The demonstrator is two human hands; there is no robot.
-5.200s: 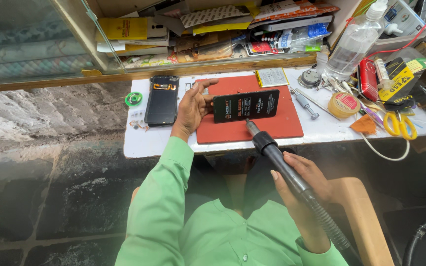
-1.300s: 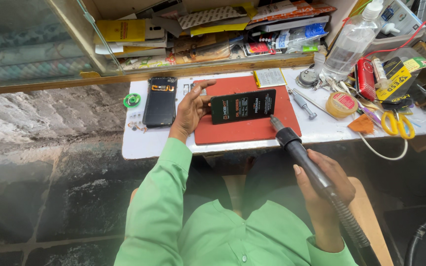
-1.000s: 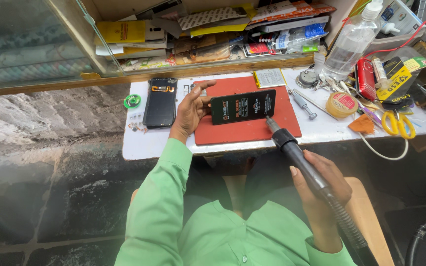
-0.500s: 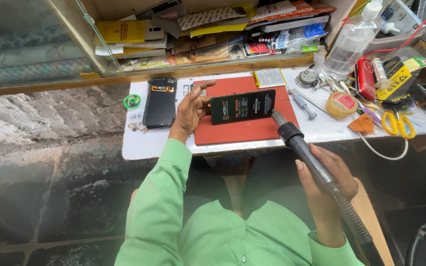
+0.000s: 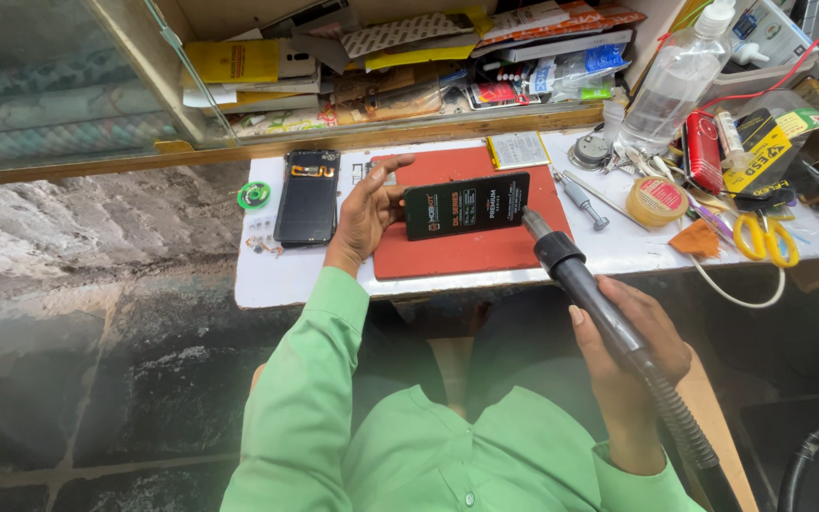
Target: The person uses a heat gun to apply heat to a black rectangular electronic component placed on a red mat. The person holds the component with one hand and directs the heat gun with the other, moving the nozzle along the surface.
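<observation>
My left hand [image 5: 369, 207] rests on the left end of a black phone screen panel [image 5: 466, 205] and pins it to the red work mat [image 5: 471, 254]. My right hand [image 5: 626, 356] grips a black hot-air wand [image 5: 588, 289] with a ribbed hose, held below the table edge. The wand's metal nozzle tip sits at the panel's right end. An opened black phone body [image 5: 307, 195] lies left of the mat, beside my left wrist.
A white table [image 5: 267, 284] holds a green solder-wick spool [image 5: 254, 195], a clear squeeze bottle [image 5: 672, 82], a tape roll [image 5: 655, 200], yellow scissors [image 5: 768, 238], a screwdriver [image 5: 580, 198] and a small battery pack [image 5: 517, 150]. Packages crowd the shelf behind. A glass case stands at left.
My right hand has carried the wand up and to the right, bringing its nozzle from below the mat's front edge to the panel's right end. My left hand has stayed put.
</observation>
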